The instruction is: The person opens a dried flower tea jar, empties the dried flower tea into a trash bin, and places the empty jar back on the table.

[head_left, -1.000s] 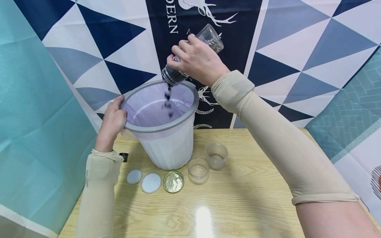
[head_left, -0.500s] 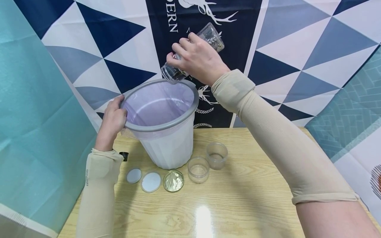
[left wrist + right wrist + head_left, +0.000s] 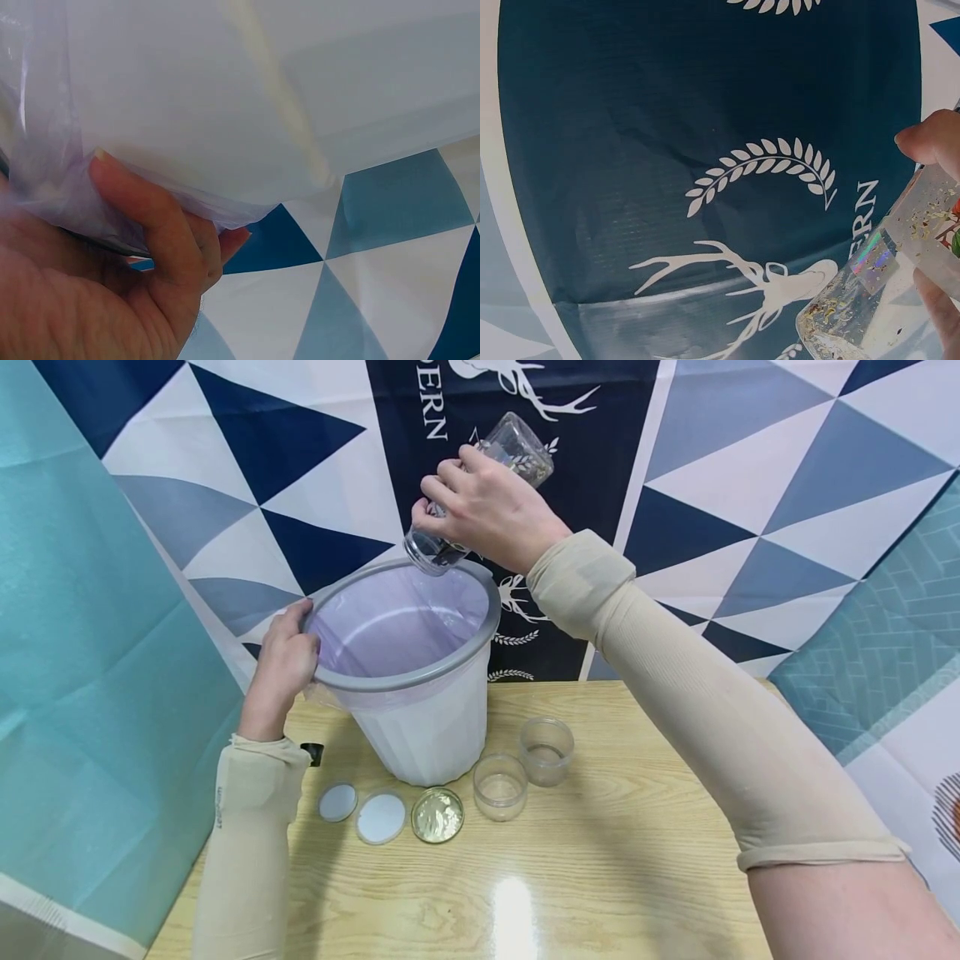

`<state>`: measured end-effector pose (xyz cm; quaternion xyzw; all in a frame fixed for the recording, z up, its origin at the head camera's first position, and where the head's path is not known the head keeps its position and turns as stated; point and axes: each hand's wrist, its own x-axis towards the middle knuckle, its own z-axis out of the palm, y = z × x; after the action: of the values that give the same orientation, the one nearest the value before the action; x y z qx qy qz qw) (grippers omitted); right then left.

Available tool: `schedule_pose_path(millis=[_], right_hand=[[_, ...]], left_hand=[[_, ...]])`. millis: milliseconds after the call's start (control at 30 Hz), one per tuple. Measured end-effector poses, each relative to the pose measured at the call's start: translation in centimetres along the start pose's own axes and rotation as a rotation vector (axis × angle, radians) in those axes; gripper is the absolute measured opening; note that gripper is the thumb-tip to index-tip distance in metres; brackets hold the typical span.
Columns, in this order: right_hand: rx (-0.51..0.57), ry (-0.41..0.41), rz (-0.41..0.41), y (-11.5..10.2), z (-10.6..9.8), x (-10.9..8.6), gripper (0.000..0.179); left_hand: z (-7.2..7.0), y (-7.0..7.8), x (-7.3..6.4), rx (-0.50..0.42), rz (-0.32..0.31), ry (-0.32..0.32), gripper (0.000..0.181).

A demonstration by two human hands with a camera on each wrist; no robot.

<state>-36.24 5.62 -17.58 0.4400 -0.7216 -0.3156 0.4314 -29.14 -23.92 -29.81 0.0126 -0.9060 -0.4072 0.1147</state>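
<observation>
In the head view, a white trash bin [image 3: 427, 739] with a grey rim stands on the table, lined with a thin purple bag [image 3: 348, 639]. My left hand [image 3: 281, 660] grips the rim at its left side. The left wrist view has that hand's fingers [image 3: 161, 217] bent against the bag, below the rim. Over the bin's far side, my right hand [image 3: 498, 506] holds a clear plastic jar [image 3: 521, 447], tilted mouth-down toward the opening. Small dry bits cling inside the jar [image 3: 855, 307] near its base in the right wrist view; a label shows partly beside the fingers.
Before the bin lie two white discs [image 3: 381, 818] and a shiny gold lid [image 3: 438, 816]. Two clear round tubs [image 3: 501, 789] stand to the right of the lid. A small black object [image 3: 313, 753] sits by the left sleeve. A patterned cloth [image 3: 720, 510] hangs behind the table.
Dark pieces were falling from the jar into the bin a second ago; none fall now. The jar and right hand have shifted slightly left. My left hand stays on the rim.
</observation>
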Motion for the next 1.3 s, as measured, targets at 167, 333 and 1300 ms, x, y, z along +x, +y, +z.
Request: schedule_pose_path(millis=[167,333,1300], right_hand=[[-0.007,-0.004,-0.020,0.09,-0.03,0.17,0.046],[-0.024,-0.021,-0.036,0.18,-0.24,0.22,0.048],[-0.096,-0.043,-0.109,0.44,-0.85,1.04,0.043]], left_hand=[[-0.04,0.00,0.01,0.007,-0.004,-0.001,0.074],[-0.09,-0.01,-0.03,0.009,-0.010,-0.001,0.074],[-0.10,-0.10,-0.01,0.006,-0.012,0.001,0.073]])
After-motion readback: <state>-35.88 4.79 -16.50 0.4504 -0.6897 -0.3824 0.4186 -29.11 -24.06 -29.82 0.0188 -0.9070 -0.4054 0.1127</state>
